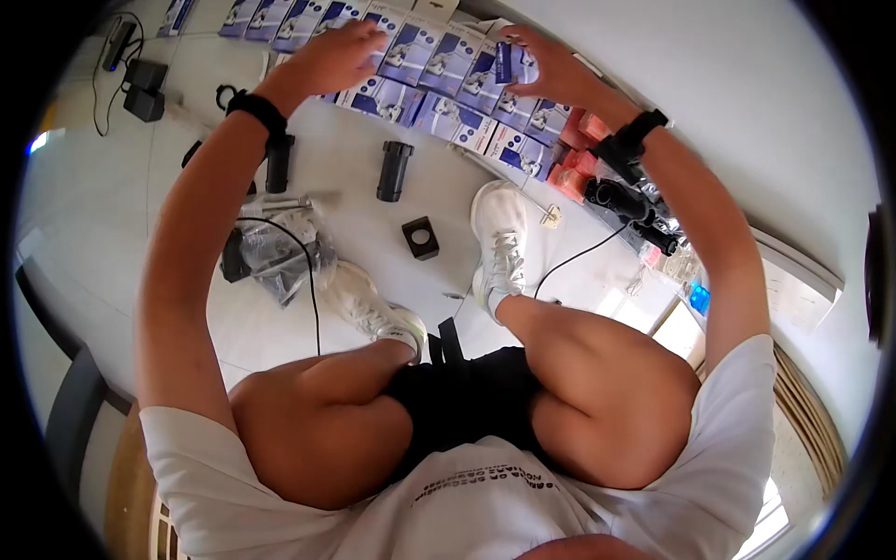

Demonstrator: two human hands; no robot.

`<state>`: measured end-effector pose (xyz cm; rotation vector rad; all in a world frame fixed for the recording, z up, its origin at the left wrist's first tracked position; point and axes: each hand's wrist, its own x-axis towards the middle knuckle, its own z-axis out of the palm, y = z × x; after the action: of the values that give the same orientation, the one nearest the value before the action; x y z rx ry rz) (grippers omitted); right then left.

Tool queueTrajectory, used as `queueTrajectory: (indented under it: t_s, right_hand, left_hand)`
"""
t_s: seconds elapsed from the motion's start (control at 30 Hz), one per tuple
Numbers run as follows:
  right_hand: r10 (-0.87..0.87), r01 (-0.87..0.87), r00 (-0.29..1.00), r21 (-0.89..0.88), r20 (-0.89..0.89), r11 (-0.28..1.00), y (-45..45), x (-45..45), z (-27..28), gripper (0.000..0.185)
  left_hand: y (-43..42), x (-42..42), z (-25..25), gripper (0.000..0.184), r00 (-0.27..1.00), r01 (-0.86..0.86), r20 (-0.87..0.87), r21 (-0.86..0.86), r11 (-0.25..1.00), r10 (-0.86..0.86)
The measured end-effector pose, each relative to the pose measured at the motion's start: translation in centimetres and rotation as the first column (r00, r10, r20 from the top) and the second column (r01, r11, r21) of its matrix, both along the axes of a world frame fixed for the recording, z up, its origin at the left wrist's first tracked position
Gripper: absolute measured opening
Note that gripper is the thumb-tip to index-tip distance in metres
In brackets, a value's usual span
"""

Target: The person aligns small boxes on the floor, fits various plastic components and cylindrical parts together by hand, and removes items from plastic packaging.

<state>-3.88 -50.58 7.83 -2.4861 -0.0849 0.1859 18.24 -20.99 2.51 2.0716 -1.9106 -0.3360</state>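
Note:
Rows of blue-and-white printed boxes [448,63] lie side by side at the top of the view. My left hand [338,61] is over the left part of these rows, fingers stretched out and holding nothing; whether it touches a box I cannot tell. At the right end of the rows, my right hand [553,73] has its thumb and fingers wrapped round a small blue-and-white box [516,63]. Both wrists wear black straps. Just below the rows stands a black cylinder [395,172], with a black square block with a round hole [420,239] nearer me.
Red packages [571,177] and black tool-like parts [621,201] lie at the right by the wall. A clear plastic bag [285,252] with dark parts sits left of my shoes [504,238]. Black adapters with cables [145,89] lie at far left. A black cable crosses the floor.

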Motion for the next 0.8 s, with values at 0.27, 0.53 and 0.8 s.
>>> queueTrajectory:
  t_s: [0.27,0.53,0.8]
  right_hand:
    - [-0.099,0.114,0.989,0.135,-0.113,0.984,1.5,3.0,5.2,0.047]
    - [-0.067,0.154,0.570,0.026,-0.819,0.988,-0.9,2.0,2.6,0.059]
    - [-0.272,-0.153,0.813,-0.640,-0.514,0.753,-3.9,-2.5,-2.6,0.064]
  left_hand:
    - [3.1,-5.4,-1.0,0.055,0.973,0.230,-0.030,0.062,0.971,-0.228]
    - [4.6,-0.9,-1.8,0.072,0.997,0.073,0.019,0.047,0.996,-0.074]
    - [8.1,2.2,-1.9,0.075,0.992,-0.095,0.101,0.134,0.986,0.082]
